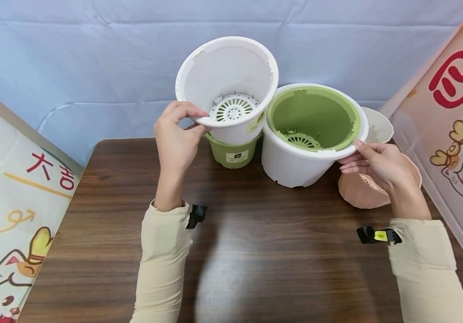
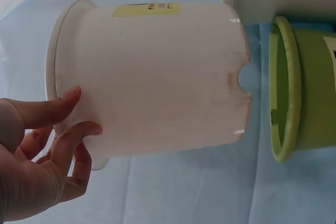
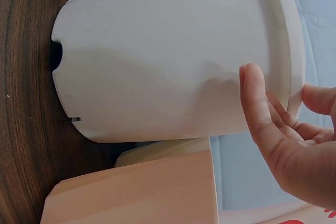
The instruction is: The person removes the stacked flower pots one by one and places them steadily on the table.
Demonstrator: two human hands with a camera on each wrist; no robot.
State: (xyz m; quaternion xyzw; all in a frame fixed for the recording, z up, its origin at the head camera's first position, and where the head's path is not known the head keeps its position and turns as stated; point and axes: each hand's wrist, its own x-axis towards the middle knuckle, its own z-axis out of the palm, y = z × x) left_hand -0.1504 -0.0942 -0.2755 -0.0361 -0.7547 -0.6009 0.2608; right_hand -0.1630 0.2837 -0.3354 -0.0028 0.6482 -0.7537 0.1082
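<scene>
By its near left rim, my left hand [image 1: 176,139] pinches a white plastic flowerpot [image 1: 227,72] with a slotted bottom. That pot is held above a small green flowerpot [image 1: 219,152] on the table; the left wrist view [image 2: 157,77] shows a gap between the two. To the right stands a large white flowerpot [image 1: 292,168] with a green flowerpot [image 1: 316,112] nested inside. My right hand [image 1: 389,166] grips its rim at the near right, thumb on top and fingers underneath. In the right wrist view, the large pot's notched base [image 3: 73,93] rests on the table.
A pink faceted pot [image 1: 360,193] stands under and beside my right hand, with a cream faceted pot [image 1: 378,125] behind it. The brown wooden table [image 1: 263,260] meets a blue cloth backdrop [image 1: 114,67]. Printed panels [image 1: 453,125] flank both sides.
</scene>
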